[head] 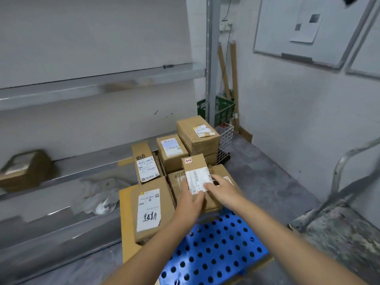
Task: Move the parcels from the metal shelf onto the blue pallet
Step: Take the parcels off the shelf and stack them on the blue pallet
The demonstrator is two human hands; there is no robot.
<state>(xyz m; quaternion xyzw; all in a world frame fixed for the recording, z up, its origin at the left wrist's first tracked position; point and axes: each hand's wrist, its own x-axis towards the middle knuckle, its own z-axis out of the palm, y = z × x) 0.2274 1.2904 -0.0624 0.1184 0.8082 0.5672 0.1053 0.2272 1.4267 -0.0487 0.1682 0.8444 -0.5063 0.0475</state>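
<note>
Placement in hand, centre frame.
Left edge: one blurred parcel (22, 169) on the metal shelf (82, 172). Centre: left hand (190, 201) and right hand (223, 188), fingers curled, clasp the small box (195, 171) atop stacked parcels (150, 210) on the blue pallet (216, 243). Next, probably: release, then fetch the shelf parcel.

We stretch both bare arms forward and down, the forearms drawing together. Our left hand (189, 199) curls round the near left edge of the small parcel (194, 164), thumb on top. Our right hand (223, 188) holds its right side, fingers bent over the top, wrist straight.
</note>
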